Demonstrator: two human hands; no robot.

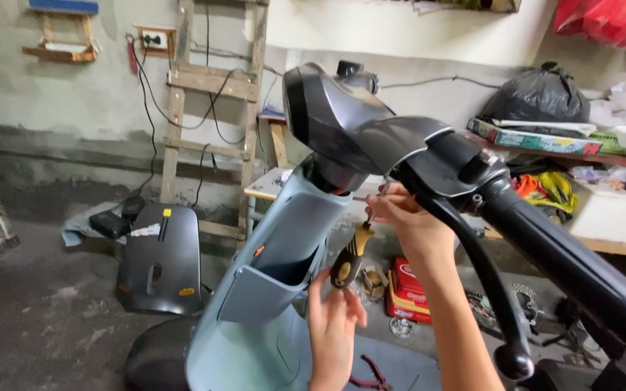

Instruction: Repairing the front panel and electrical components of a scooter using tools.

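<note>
A screwdriver with a yellow and black handle points up at the underside of a scooter's dark handlebar housing. My left hand comes up from below, its fingertips around the butt of the handle. My right hand is higher, just under the housing, and pinches the thin shaft near its tip. The tip is hidden behind my fingers. The pale blue front panel of the scooter stands directly left of both hands.
The black grip and brake lever jut toward me on the right. A dark body panel leans by a wooden ladder. Red boxes lie on the floor, red-handled pliers below. A cluttered shelf runs along the right.
</note>
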